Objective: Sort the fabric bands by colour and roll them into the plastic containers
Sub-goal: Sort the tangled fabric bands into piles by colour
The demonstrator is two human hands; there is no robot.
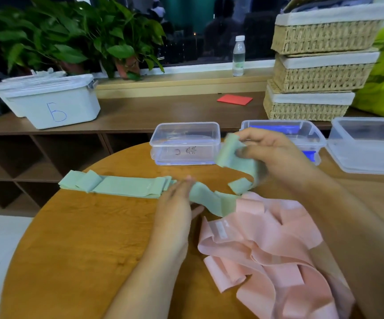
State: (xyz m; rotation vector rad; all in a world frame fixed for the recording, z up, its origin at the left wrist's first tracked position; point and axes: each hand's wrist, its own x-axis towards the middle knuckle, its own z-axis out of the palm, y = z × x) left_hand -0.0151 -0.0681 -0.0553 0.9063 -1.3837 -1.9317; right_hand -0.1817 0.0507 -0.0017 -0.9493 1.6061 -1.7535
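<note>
Green band (211,200) pinched in right hand (276,153) fingers, raised; left hand (174,208) flat, released, pressing it onto counter (82,226).

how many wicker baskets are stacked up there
3, in one stack at the back right: the top basket, the middle basket under it, and the bottom basket on the shelf.

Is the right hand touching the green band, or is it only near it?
Touching. In the head view the right hand grips one end of the green band, lifted above the table; the fingers close directly on the fabric.
</note>
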